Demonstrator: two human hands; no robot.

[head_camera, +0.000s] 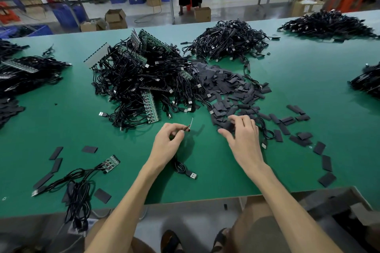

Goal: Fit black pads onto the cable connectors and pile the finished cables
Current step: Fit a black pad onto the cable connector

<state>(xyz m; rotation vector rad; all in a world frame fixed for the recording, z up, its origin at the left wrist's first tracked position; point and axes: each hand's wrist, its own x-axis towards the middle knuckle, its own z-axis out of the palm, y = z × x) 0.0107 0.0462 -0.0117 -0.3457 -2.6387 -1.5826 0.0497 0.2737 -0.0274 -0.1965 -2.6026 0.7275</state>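
The left hand (170, 139) pinches the bare-wire end of a thin black cable (181, 167) between thumb and fingertips. The cable's silver USB plug (192, 175) lies nearer on the green counter (61, 121). The right hand (243, 135) is spread, fingers loosely bent, over the edge of the flat black rectangular pads (230, 92); it may be touching one. The pads look light, thin and limp, best nipped by an edge. Beyond lies a tangled heap of black cables and green circuit boards (139, 84), then a farther pile of black cables (228, 41).
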